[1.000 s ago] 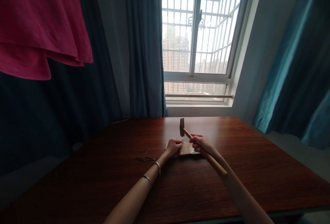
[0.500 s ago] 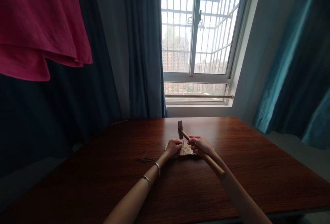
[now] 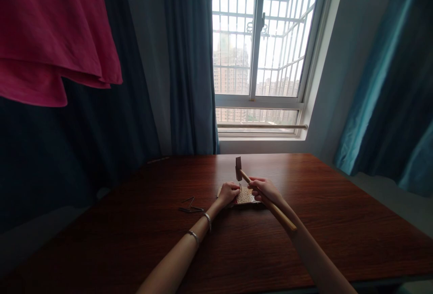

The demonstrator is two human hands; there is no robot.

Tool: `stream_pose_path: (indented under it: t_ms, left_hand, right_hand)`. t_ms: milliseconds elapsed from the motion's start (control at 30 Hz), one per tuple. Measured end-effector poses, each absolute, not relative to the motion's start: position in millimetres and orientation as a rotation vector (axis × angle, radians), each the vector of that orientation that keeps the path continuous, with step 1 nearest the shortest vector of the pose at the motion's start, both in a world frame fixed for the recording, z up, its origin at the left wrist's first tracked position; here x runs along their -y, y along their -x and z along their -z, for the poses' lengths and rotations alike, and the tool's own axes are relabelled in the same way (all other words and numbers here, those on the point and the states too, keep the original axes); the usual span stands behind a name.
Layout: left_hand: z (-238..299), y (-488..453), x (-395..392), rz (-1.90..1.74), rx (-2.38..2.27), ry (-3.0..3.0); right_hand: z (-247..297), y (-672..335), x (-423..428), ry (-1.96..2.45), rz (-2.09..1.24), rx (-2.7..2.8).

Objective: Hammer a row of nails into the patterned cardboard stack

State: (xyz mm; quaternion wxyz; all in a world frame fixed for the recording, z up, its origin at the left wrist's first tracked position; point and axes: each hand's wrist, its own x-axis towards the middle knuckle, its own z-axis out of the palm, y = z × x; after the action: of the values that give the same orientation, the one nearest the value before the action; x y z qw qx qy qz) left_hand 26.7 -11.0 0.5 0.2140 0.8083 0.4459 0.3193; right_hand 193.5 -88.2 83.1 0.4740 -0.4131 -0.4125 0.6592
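Observation:
My right hand (image 3: 266,190) is closed around the wooden handle of a hammer (image 3: 280,218). The dark hammer head stands over a thin upright nail (image 3: 241,186). My left hand (image 3: 229,192) rests at the left part of a flat, light board with many dark dots (image 3: 246,196). Its fingers are pinched together beside the nail and seem to hold it; the exact contact is too small to see. Several loose nails (image 3: 191,209) lie on the table to the left of my left hand.
The brown wooden table (image 3: 135,240) reaches back to the wall under a barred window (image 3: 257,50). Blue curtains (image 3: 192,68) hang on both sides. A pink cloth (image 3: 57,37) hangs at the upper left.
The hammer head has shifted very slightly up and to the right, just above the nail. My left hand stays in place by the nail.

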Motion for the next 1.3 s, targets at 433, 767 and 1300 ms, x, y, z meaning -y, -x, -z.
stream_pose_path:
  t_ms: [433, 767, 1300]
  left_hand:
    - [-7, -30, 16, -0.861, -1.327, -2.21]
    - [-7, -31, 15, -0.845, -1.39, -2.106]
    - [-14, -31, 19, -0.792, -1.385, -2.144]
  right_hand:
    - [-95, -195, 96, 1.058, -1.563, 0.983]
    - [-91, -200, 98, 1.096, -1.538, 0.969]
    - [-94, -198, 98, 1.074, -1.574, 0.952]
